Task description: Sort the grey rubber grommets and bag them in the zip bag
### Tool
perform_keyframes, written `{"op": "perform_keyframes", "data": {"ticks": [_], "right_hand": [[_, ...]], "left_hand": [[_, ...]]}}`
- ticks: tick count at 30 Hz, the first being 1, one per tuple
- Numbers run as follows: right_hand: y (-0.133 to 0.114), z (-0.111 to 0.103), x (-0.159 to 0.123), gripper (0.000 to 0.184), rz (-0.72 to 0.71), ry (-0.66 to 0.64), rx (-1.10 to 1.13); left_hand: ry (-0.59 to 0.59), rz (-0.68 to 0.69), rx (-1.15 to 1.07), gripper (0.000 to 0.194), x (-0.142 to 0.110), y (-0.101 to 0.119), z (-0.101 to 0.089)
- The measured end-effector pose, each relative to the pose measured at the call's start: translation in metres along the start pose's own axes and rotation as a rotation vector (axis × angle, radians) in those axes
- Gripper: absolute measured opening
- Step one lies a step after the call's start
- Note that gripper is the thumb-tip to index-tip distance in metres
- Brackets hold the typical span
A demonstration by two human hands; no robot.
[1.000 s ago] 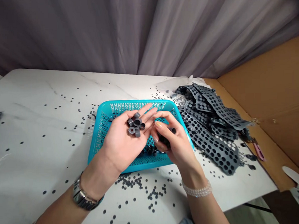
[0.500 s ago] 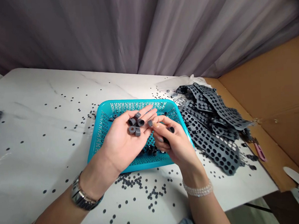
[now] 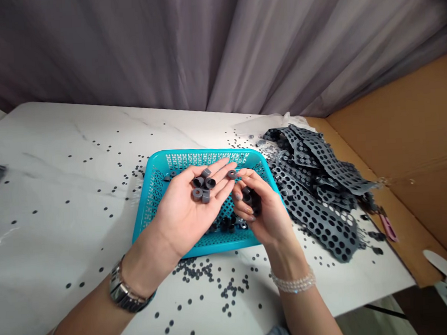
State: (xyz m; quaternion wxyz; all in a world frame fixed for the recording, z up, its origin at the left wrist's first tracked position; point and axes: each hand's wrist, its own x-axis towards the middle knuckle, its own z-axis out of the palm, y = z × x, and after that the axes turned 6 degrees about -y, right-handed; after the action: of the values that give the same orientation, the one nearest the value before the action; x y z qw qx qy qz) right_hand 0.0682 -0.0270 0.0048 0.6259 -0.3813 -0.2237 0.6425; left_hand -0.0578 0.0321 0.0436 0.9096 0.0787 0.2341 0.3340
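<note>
My left hand (image 3: 184, 204) is palm up with its fingers stretched out, holding several small dark grey rubber caps (image 3: 197, 193) on the palm. Another grey cap (image 3: 232, 174) rests at its fingertips, where the thumb and index finger of my right hand (image 3: 265, 205) come close; whether they touch it I cannot tell. The other fingers of my right hand curl round several more dark caps (image 3: 252, 200). Both hands are above a turquoise plastic basket (image 3: 155, 156), which has some dark caps (image 3: 226, 224) on its bottom, partly hidden by my hands.
Perforated dark rubber sheets (image 3: 319, 212) lie heaped to the right, beside a cardboard surface (image 3: 403, 163) and a pink-handled tool (image 3: 388, 227). Small dark discs (image 3: 195, 271) are scattered over the white table (image 3: 50, 146). A grey curtain (image 3: 165, 50) hangs behind.
My right hand has shifted slightly, its thumb and index finger opening from the cap they pinched. That cap now sits at my left fingertips, turned to show its hole.
</note>
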Motion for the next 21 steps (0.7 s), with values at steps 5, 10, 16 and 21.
{"op": "perform_keyframes", "data": {"ticks": [5, 10, 16, 21], "right_hand": [[0.004, 0.002, 0.005, 0.015, 0.017, 0.089, 0.056], [0.008, 0.001, 0.014, 0.025, 0.098, 0.136, 0.230], [-0.003, 0.003, 0.021, 0.020, 0.139, 0.199, 0.266], [-0.027, 0.062, 0.057, 0.030, 0.082, 0.110, 0.043]], "left_hand": [[-0.050, -0.013, 0.019, 0.056, -0.004, -0.002, 0.001], [-0.042, -0.059, 0.022, 0.052, -0.008, 0.003, 0.004], [0.089, 0.190, -0.095, 0.026, 0.012, 0.015, -0.012], [0.151, 0.278, -0.146, 0.013, 0.028, 0.005, -0.024]]}}
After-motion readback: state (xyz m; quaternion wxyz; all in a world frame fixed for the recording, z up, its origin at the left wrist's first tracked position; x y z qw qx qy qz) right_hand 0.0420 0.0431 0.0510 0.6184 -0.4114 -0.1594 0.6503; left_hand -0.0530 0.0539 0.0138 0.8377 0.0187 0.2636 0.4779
